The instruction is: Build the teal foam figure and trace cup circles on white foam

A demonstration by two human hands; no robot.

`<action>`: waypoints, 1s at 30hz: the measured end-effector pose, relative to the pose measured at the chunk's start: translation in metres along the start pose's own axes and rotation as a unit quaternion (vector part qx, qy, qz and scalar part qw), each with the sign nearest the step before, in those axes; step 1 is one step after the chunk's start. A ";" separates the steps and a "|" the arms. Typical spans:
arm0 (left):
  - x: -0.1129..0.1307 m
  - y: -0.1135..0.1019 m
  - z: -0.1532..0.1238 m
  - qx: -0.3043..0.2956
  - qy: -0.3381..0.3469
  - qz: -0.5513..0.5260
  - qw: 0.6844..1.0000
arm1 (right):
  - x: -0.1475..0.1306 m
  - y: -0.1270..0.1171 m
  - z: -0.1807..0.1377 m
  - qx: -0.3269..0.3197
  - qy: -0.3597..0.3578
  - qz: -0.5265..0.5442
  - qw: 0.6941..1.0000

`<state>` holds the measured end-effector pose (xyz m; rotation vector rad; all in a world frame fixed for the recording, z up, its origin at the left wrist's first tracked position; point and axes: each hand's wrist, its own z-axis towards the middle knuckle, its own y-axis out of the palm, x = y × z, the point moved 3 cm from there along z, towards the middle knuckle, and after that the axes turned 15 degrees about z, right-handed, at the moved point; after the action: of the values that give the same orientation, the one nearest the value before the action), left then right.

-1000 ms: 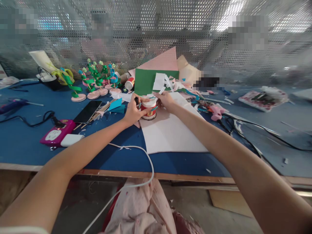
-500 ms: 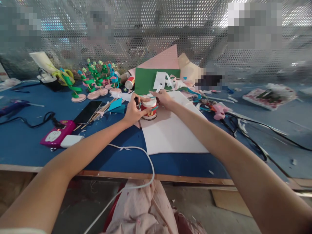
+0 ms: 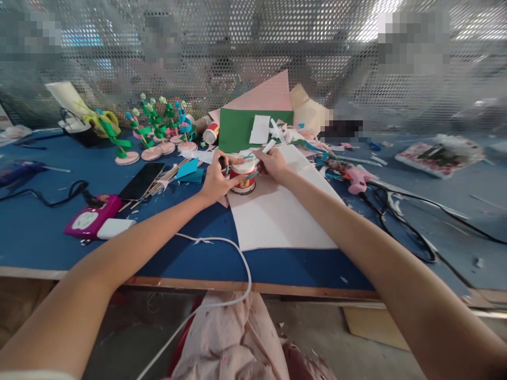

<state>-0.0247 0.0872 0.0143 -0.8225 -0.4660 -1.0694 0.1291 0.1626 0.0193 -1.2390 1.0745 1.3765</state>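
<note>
On a white sheet of paper (image 3: 285, 221) stands a red and white paper cup (image 3: 246, 183), its pale flat end up. My left hand (image 3: 217, 177) is closed around the cup's left side, thumb across its front. Close to the cup's right side, my right hand (image 3: 273, 162) pinches a slim white pen-like stick (image 3: 269, 146); its lower end is hidden by the fingers. A dark curved line runs along the cup's foot on the paper. Something small and black shows at the left fingers, too small to name.
Paper-spiral stick models on round pink bases (image 3: 151, 153) stand back left. Nearer lie a phone (image 3: 141, 181), wooden sticks, a purple power socket (image 3: 93, 216) and a white cable (image 3: 222, 240). A green sheet (image 3: 233, 129) is behind; a pink glue gun (image 3: 358, 179) and cords lie right.
My right hand has shifted slightly right around the cup, and the white stick now leans further to the right. My left hand and the cup have stayed in place.
</note>
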 end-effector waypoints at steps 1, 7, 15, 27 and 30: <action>0.000 0.000 0.000 0.000 -0.001 0.001 1.000 | -0.001 -0.002 -0.003 0.005 0.002 -0.001 1.000; 0.001 -0.001 0.000 -0.008 0.004 -0.006 1.000 | -0.003 -0.008 -0.015 0.029 0.003 0.012 1.000; 0.000 -0.001 0.000 -0.006 0.013 -0.004 1.000 | -0.005 -0.010 -0.033 0.016 -0.019 0.015 1.000; 0.000 -0.001 0.000 -0.006 0.019 0.026 0.999 | -0.011 -0.014 -0.060 0.010 -0.022 0.008 1.000; 0.000 0.000 0.000 -0.009 0.022 0.021 1.000 | -0.009 -0.017 -0.064 -0.003 -0.042 0.016 0.999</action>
<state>-0.0250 0.0873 0.0142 -0.8194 -0.4020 -1.0515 0.1558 0.1013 0.0216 -1.1631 1.0366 1.4452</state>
